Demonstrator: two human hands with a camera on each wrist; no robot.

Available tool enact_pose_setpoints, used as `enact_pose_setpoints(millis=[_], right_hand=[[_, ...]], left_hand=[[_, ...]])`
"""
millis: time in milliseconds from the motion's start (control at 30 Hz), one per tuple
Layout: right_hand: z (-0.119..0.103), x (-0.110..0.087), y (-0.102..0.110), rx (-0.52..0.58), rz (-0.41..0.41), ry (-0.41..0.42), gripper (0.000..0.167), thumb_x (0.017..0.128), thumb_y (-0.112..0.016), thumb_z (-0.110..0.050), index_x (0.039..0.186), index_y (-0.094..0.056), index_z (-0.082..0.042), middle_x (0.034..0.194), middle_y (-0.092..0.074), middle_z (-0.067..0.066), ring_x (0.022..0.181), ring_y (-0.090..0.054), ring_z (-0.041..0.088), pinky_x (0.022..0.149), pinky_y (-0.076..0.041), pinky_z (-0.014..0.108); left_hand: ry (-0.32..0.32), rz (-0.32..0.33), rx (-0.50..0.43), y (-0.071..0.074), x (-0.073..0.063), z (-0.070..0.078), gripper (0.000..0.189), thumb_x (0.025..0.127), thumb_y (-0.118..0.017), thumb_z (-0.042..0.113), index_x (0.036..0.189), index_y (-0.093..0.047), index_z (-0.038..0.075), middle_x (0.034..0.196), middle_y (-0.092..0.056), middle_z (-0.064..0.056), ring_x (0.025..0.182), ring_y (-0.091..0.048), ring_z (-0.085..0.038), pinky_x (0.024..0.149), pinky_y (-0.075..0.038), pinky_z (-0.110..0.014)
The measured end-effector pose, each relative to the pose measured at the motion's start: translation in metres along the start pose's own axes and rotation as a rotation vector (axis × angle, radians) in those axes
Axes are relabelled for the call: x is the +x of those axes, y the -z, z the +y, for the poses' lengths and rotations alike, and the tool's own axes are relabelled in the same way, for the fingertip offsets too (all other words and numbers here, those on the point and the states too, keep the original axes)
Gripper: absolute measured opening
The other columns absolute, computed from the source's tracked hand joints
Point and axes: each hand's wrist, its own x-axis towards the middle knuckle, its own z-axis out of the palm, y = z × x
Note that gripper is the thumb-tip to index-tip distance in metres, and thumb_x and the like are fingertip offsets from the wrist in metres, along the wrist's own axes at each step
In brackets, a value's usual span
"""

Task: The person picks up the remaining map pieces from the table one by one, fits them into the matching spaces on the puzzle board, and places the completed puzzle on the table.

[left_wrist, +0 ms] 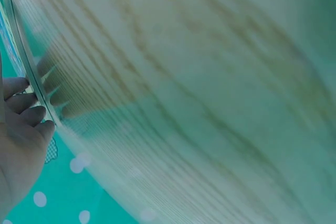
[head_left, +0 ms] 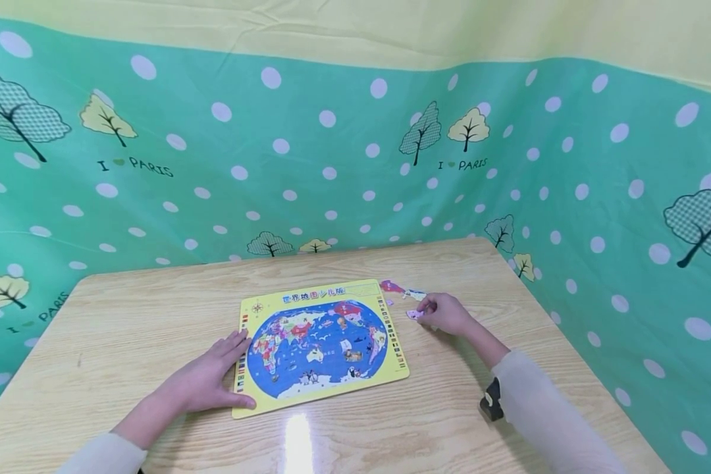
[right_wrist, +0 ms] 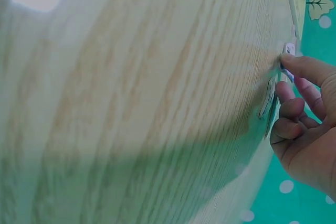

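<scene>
A world map puzzle board (head_left: pixel 266 297) with a yellow border and a blue oval map lies slightly turned on the table. My left hand (head_left: pixel 210 375) rests along its left edge, fingers up the side and thumb over the lower corner. The left wrist view catches those fingertips (left_wrist: pixel 39 113) at the board's rim. To the right of the board, my right hand (head_left: pixel 447 315) pinches a small pale purple puzzle piece (head_left: pixel 415 315) between thumb and index finger, close over the table. In the right wrist view, that piece (right_wrist: pixel 289 51) is tilted, the other fingers curled below it.
Beyond the right hand lie a pink-red piece (head_left: pixel 392 287), a white and blue piece (head_left: pixel 415 294) and a small pink piece (head_left: pixel 390 303), near the board's upper right corner. The wooden table (head_left: pixel 154 316) meets a green dotted curtain (head_left: pixel 308 158) at the back and right.
</scene>
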Motion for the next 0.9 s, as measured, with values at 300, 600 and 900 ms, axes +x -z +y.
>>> enact_pose_setpoints(millis=[300,600,900], right_hand=[[-0.0028,-0.0016,-0.0019,0.01,0.007,-0.015,0.018,0.078,-0.071,-0.01,0.094,-0.064,-0.005,0.077,-0.058,0.005,0.065,-0.051,0.015,0.054,-0.046,0.025],[-0.0008,-0.0003,-0.0036,0.013,0.011,-0.018,0.017,0.08,-0.07,-0.011,0.095,-0.064,-0.006,0.079,-0.057,0.005,0.066,-0.051,0.014,0.053,-0.045,0.022],[0.0003,0.0007,-0.0056,0.076,0.015,-0.023,0.014,0.083,-0.067,-0.009,0.096,-0.064,-0.004,0.077,-0.057,0.006,0.059,-0.052,0.014,0.051,-0.047,0.024]], left_hand=[[0.0,0.001,0.004,-0.0006,-0.0003,0.0,0.121,0.056,-0.059,0.082,0.141,-0.037,-0.001,0.15,-0.03,-0.022,0.138,-0.027,-0.043,0.111,-0.028,-0.057],[0.002,-0.006,0.004,-0.0008,-0.0002,-0.0002,0.12,0.057,-0.059,0.081,0.141,-0.037,-0.001,0.15,-0.029,-0.021,0.138,-0.026,-0.043,0.111,-0.027,-0.056],[0.002,-0.007,0.005,-0.0015,0.0001,-0.0009,0.12,0.057,-0.059,0.082,0.141,-0.037,-0.001,0.15,-0.029,-0.022,0.138,-0.026,-0.044,0.112,-0.027,-0.056]])
